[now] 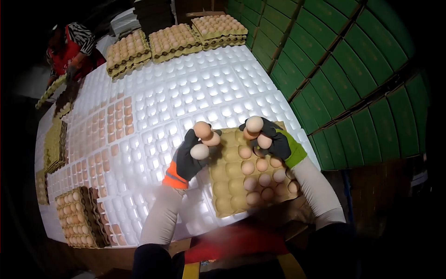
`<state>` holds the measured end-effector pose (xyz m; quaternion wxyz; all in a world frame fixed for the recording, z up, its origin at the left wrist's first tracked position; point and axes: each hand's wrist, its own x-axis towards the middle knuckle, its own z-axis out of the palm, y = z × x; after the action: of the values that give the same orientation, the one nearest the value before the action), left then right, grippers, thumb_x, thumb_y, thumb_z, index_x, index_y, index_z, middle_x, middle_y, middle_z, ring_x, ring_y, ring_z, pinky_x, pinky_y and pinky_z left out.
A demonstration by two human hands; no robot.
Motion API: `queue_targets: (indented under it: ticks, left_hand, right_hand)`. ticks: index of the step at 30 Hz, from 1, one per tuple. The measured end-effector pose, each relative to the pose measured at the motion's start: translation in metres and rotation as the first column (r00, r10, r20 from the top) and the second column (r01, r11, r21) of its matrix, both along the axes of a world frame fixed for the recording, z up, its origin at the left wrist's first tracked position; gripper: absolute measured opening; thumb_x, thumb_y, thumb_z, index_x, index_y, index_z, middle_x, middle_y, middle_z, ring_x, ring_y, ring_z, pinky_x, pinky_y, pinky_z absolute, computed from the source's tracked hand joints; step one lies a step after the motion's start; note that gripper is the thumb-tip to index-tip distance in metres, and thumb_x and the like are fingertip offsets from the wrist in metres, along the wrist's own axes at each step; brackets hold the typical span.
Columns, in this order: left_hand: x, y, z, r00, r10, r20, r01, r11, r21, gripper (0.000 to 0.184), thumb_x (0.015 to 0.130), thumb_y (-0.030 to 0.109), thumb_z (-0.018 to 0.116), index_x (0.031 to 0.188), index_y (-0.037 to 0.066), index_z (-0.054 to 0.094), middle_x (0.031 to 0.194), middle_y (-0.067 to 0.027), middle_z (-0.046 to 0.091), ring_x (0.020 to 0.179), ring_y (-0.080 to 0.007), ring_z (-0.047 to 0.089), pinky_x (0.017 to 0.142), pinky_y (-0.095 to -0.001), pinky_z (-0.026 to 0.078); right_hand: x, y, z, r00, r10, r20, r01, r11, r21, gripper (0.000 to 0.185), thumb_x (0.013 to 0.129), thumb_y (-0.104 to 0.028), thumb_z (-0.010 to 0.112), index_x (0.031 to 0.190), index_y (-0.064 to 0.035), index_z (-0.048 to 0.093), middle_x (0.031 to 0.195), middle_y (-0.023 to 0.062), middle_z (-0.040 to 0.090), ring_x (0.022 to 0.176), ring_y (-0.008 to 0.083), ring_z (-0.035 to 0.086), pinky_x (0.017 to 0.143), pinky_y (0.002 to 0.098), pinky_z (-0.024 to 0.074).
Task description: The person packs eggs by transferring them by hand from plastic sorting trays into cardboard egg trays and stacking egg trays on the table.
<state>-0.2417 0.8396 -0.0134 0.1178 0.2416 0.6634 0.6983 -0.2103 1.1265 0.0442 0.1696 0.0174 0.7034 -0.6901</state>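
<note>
My left hand, in a dark glove with an orange cuff, is closed around three eggs above the white foam trays. Three eggs also sit in my right hand, whose dark glove has a green cuff. That hand is over the upper right of a yellowish pulp tray. Several eggs fill the right part of this tray, while the cups in its left part hold none. The gloves and the eggs hide most of my fingertips.
White foam trays cover the table, some with eggs at the left. Stacked pulp trays of eggs stand at the back and front left. Green boxes line the right. A person handles a pulp tray at the far left.
</note>
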Motion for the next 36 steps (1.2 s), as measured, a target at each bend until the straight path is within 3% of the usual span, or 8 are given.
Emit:
queue_targets:
  ticks: [5, 12, 15, 18, 20, 22, 26, 36]
  left_hand:
    - [0.016, -0.045, -0.015, 0.928, 0.089, 0.362, -0.171, 0.965, 0.201, 0.051, 0.099, 0.053, 0.040, 0.134, 0.015, 0.046, 0.142, -0.0160, 0.046, 0.090, -0.0206, 0.057, 0.060, -0.0279, 0.051]
    - [0.029, -0.129, -0.014, 0.964, 0.234, 0.123, -0.250, 0.958, 0.140, 0.044, 0.101, 0.032, 0.047, 0.138, 0.010, 0.040, 0.142, -0.0155, 0.047, 0.098, -0.0178, 0.060, 0.073, -0.0262, 0.055]
    - [0.026, -0.161, -0.029, 0.948, 0.262, 0.183, -0.282, 0.955, 0.091, 0.041, 0.102, 0.021, 0.048, 0.140, 0.009, 0.038, 0.138, -0.0125, 0.051, 0.102, -0.0165, 0.061, 0.074, -0.0247, 0.053]
    - [0.000, -0.194, -0.061, 0.767, 0.153, 0.623, -0.401, 0.873, 0.279, 0.043, 0.102, 0.032, 0.049, 0.137, 0.008, 0.045, 0.120, -0.0070, 0.061, 0.092, -0.0117, 0.062, 0.068, -0.0221, 0.049]
    - [-0.026, -0.213, -0.065, 0.692, 0.346, 0.634, -0.486, 0.872, 0.054, 0.045, 0.099, 0.033, 0.056, 0.134, 0.006, 0.049, 0.105, -0.0042, 0.065, 0.084, -0.0103, 0.062, 0.065, -0.0212, 0.048]
    - [-0.066, -0.225, -0.085, 0.669, 0.464, 0.581, -0.550, 0.834, -0.033, 0.042, 0.092, 0.029, 0.066, 0.126, 0.008, 0.057, 0.093, -0.0011, 0.064, 0.075, -0.0083, 0.059, 0.060, -0.0207, 0.047]
    - [-0.148, -0.228, -0.122, 0.640, 0.657, -0.397, -0.768, 0.542, -0.342, 0.045, 0.077, 0.025, 0.078, 0.116, 0.010, 0.064, 0.105, -0.0080, 0.063, 0.092, -0.0230, 0.063, 0.075, -0.0330, 0.052]
    - [-0.192, -0.202, -0.143, 0.767, 0.349, -0.539, -0.642, 0.395, -0.657, 0.032, 0.083, 0.026, 0.066, 0.115, 0.022, 0.066, 0.115, -0.0087, 0.062, 0.103, -0.0293, 0.062, 0.082, -0.0386, 0.051]
  right_hand:
    - [-0.015, -0.080, -0.009, 0.939, 0.300, -0.170, -0.308, 0.951, -0.026, 0.055, 0.093, -0.021, 0.059, 0.144, -0.0099, 0.041, 0.129, 0.0072, 0.057, 0.101, 0.0108, 0.057, 0.077, 0.0230, 0.0490]
    - [-0.060, -0.170, -0.055, 0.861, 0.435, -0.264, -0.458, 0.889, -0.030, 0.057, 0.094, -0.025, 0.062, 0.144, -0.0084, 0.040, 0.121, 0.0048, 0.058, 0.098, 0.0110, 0.056, 0.072, 0.0266, 0.0491]
    - [-0.071, -0.207, -0.044, 0.921, 0.249, 0.301, -0.128, 0.920, -0.370, 0.050, 0.095, -0.029, 0.062, 0.137, -0.0056, 0.046, 0.112, 0.0069, 0.061, 0.093, 0.0110, 0.058, 0.070, 0.0249, 0.0498]
    - [-0.100, -0.240, -0.068, 0.908, 0.234, 0.347, -0.181, 0.967, -0.179, 0.042, 0.093, -0.028, 0.065, 0.127, -0.0056, 0.056, 0.101, 0.0041, 0.063, 0.086, 0.0092, 0.059, 0.067, 0.0227, 0.0489]
    - [-0.124, -0.257, -0.087, 0.943, 0.195, 0.269, -0.205, 0.979, 0.011, 0.034, 0.087, -0.026, 0.073, 0.114, -0.0066, 0.064, 0.084, 0.0009, 0.064, 0.071, 0.0086, 0.059, 0.056, 0.0221, 0.0456]
    - [-0.159, -0.269, -0.108, 0.975, 0.090, 0.205, -0.127, 0.976, 0.177, 0.034, 0.083, -0.025, 0.076, 0.111, -0.0079, 0.066, 0.077, 0.0002, 0.063, 0.063, 0.0084, 0.058, 0.052, 0.0231, 0.0441]
    - [-0.226, -0.296, -0.134, 0.977, 0.095, -0.191, 0.047, 0.777, 0.628, 0.034, 0.079, -0.036, 0.073, 0.106, -0.0163, 0.069, 0.090, 0.0094, 0.066, 0.072, 0.0255, 0.065, 0.067, 0.0374, 0.0532]
    - [-0.257, -0.300, -0.177, 0.885, 0.156, -0.439, 0.314, 0.496, 0.809, 0.029, 0.090, -0.030, 0.057, 0.117, -0.0199, 0.061, 0.107, 0.0110, 0.058, 0.093, 0.0315, 0.063, 0.079, 0.0427, 0.0511]
